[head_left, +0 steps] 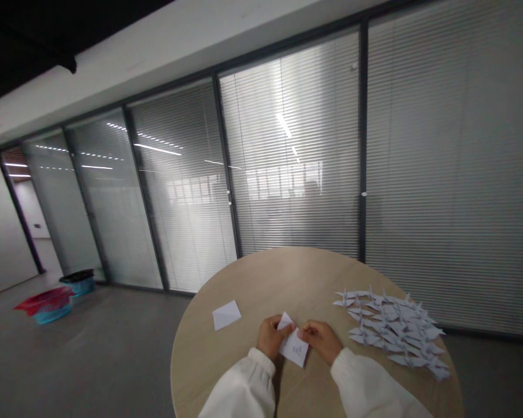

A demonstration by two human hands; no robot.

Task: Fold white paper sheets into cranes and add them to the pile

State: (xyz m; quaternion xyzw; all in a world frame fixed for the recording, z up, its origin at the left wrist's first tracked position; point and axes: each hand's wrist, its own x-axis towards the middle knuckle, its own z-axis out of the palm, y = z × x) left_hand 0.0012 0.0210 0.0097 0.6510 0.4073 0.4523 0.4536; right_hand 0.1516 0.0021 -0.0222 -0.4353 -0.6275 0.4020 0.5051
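Note:
A white folded sheet of paper with faint print lies near the front of the round wooden table, pinched from both sides. My left hand grips its left edge, with the thumb on top. My right hand grips its right edge, fingers curled. Both arms wear white sleeves. A second white paper square lies flat to the left of my hands.
Several white folded paper cranes lie spread over the table's right side. Glass walls with shut blinds stand behind the table. On the grey floor at far left sit a blue basin with a red cover and a dark-rimmed bin.

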